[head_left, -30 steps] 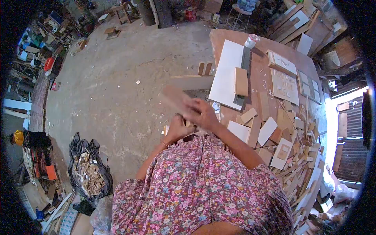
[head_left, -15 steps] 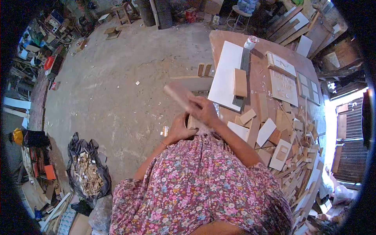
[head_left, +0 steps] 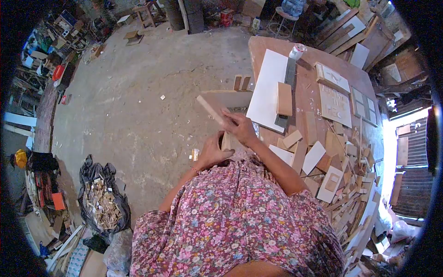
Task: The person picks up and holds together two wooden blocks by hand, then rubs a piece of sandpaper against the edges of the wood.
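Close to my body, my right hand [head_left: 242,129] grips one end of a flat wooden block [head_left: 211,110], which slants up and to the left. Just below it, my left hand [head_left: 212,154] is wrapped around a pale wooden piece [head_left: 226,141], held against my lap. Most of that piece is hidden by my hands. Whether the block touches the piece I cannot tell. Beyond the hands, a board on edge [head_left: 226,98] carries two small wooden strips [head_left: 242,83].
On the right, a brown table [head_left: 263,42] bears a white board [head_left: 268,83], a tan block [head_left: 284,99], a white cup [head_left: 297,51] and a lettered panel [head_left: 335,105]. Wood offcuts [head_left: 341,157] are piled nearer me. A black bag of scraps [head_left: 104,198] sits on the floor at left.
The wooden block in my right hand was blurred by motion and now shows sharply, slightly lower and further right. My left hand keeps its hold. The view has shifted a little.
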`<state>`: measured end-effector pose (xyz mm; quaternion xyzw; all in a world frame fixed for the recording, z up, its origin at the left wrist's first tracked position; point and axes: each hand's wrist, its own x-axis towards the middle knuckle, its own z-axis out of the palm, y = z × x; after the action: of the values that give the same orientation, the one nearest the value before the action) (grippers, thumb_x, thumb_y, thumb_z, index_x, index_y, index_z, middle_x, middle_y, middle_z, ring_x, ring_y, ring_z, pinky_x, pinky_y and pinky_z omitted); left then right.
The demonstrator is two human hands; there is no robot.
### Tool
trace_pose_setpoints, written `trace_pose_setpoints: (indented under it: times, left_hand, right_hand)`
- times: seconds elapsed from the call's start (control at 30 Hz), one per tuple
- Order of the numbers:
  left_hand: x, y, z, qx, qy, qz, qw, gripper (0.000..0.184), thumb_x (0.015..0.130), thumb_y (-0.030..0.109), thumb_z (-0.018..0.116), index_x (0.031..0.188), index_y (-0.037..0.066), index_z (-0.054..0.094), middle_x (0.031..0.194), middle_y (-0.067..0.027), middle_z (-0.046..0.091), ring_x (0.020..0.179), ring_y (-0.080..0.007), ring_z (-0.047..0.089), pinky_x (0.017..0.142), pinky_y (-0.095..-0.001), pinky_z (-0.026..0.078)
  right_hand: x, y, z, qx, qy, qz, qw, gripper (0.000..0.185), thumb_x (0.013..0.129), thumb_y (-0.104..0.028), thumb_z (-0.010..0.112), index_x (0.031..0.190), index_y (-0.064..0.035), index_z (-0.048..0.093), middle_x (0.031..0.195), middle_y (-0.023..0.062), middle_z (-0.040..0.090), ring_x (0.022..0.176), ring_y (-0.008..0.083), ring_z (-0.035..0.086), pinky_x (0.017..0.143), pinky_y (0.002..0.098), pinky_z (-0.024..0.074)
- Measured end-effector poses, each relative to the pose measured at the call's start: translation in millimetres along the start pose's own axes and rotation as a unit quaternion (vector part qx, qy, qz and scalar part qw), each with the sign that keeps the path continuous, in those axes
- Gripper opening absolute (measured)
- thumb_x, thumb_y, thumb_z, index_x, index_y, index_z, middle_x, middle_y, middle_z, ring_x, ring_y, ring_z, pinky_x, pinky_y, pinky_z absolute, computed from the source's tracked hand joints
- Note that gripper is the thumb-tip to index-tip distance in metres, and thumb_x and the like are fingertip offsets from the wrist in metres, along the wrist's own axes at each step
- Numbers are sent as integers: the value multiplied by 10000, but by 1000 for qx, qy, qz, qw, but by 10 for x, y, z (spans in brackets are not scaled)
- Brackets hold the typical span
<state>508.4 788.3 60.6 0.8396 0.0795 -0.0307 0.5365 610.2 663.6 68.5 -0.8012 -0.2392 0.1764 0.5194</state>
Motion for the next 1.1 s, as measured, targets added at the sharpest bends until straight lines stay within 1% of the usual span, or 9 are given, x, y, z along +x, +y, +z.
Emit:
trace_pose_setpoints:
  times: [0.1, 0.17, 0.27, 0.3, 0.4, 0.63, 0.87, 1.0, 1.1]
  left_hand:
    - [0, -247, 50, -13, -2, 18, 1000, 651, 556, 224, 730, 1110, -32, 502, 979, -219, 600, 900, -310, 596, 785, -378, 472]
    - [16, -539, 87, -307, 55, 26, 950, 590, 611, 195, 742, 1111, -13, 507, 1009, -168, 601, 902, -252, 597, 772, -359, 487]
    - [116, -991, 259, -396, 53, -2, 917, 515, 655, 177, 744, 1090, 7, 527, 1026, -120, 596, 913, -207, 588, 764, -341, 496]
    - [42, -328, -13, -164, 19, 30, 986, 534, 622, 188, 743, 1073, -3, 532, 998, -131, 603, 916, -232, 590, 775, -356, 485]
    - [66, -291, 55, -20, 3, 38, 999, 567, 581, 210, 744, 1060, -13, 537, 985, -148, 606, 914, -251, 592, 789, -365, 472]
    - [38, -243, -21, -199, 48, 19, 979, 557, 556, 199, 710, 1033, -31, 538, 965, -152, 613, 907, -240, 596, 762, -365, 469]
    - [132, -121, 102, -29, 55, 89, 994, 563, 542, 208, 694, 1027, -29, 535, 892, -194, 599, 818, -320, 591, 720, -374, 466]
    - [114, -172, 71, -199, 43, -49, 978, 481, 637, 187, 704, 1052, 3, 545, 959, -134, 615, 890, -216, 587, 747, -336, 477]
    - [36, -282, 51, -208, 43, 33, 977, 479, 669, 183, 698, 1089, 18, 537, 992, -121, 610, 922, -197, 575, 776, -321, 476]
  right_hand:
    - [-135, -224, -19, -53, -11, -65, 996, 551, 695, -399, 683, 1146, -98, 582, 1134, 161, 554, 1041, 297, 532, 896, 372, 419]
    - [-308, -311, 89, -81, -53, -95, 991, 556, 686, -414, 678, 1146, -116, 585, 1139, 155, 549, 1046, 314, 527, 906, 392, 410]
    - [-387, -301, 117, -105, -42, -149, 982, 554, 678, -410, 685, 1137, -115, 592, 1134, 148, 551, 1047, 323, 524, 908, 399, 407]
    - [-366, -345, 83, -101, -26, -143, 984, 545, 687, -385, 685, 1137, -94, 588, 1118, 147, 561, 1020, 310, 540, 884, 387, 423]
    - [-82, -22, 55, -109, 36, -100, 988, 524, 702, -337, 681, 1146, -77, 581, 1084, 153, 579, 991, 293, 557, 857, 366, 437]
    - [-298, -305, 85, -57, -16, -131, 990, 480, 735, -288, 660, 1155, -73, 571, 1116, 154, 573, 989, 287, 557, 857, 355, 432]
    - [-17, 24, 7, 5, 22, -41, 999, 514, 716, -301, 701, 1137, -36, 571, 1126, 164, 561, 987, 261, 575, 833, 335, 453]
    - [-268, -246, 69, -12, -4, -80, 997, 527, 708, -329, 701, 1137, -50, 576, 1138, 170, 552, 973, 311, 577, 856, 361, 443]
    - [-385, -351, 91, -104, -7, -152, 983, 504, 700, -343, 700, 1142, -126, 590, 1133, 157, 546, 1011, 291, 561, 861, 346, 445]
